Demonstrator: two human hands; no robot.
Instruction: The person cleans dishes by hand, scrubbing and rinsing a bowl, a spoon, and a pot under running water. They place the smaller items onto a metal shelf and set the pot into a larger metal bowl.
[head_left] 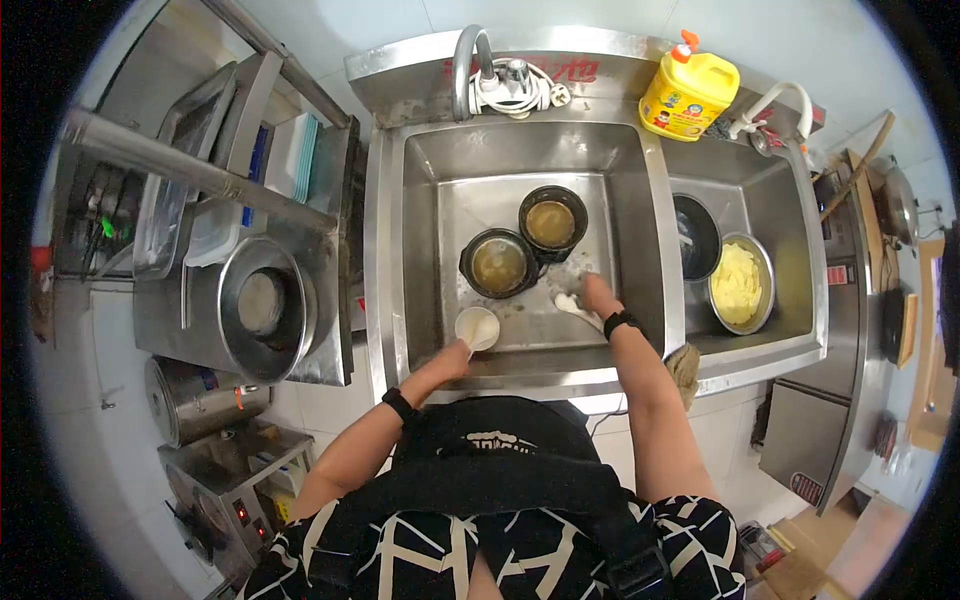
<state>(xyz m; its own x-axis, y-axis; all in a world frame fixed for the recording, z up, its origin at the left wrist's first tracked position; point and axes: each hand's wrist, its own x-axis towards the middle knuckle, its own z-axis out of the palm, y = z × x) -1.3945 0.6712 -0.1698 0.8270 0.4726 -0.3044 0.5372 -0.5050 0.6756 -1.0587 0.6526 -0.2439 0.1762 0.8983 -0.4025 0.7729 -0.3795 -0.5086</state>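
At the near left of the large sink basin, my left hand (453, 361) is closed at the edge of a small white bowl (480, 325). My right hand (601, 297) hangs over the basin's right half, fingers pointing down and mostly hidden. Beside and partly under it is a white spoon (572, 304), its handle running toward my wrist; whether I hold it cannot be made out. Two dark round pots, the nearer one (498, 264) and the farther one (552, 219), stand touching in the basin, each with cloudy brownish liquid inside.
The faucet (470, 70) rises behind the basin. A yellow jug (688, 95) stands on the back ledge. In the right basin are a dark pot (695, 237) and a metal bowl of pale yellow slices (738, 285). A cloth (683, 375) hangs on the front rim. Metal shelving (200, 170) flanks the left.
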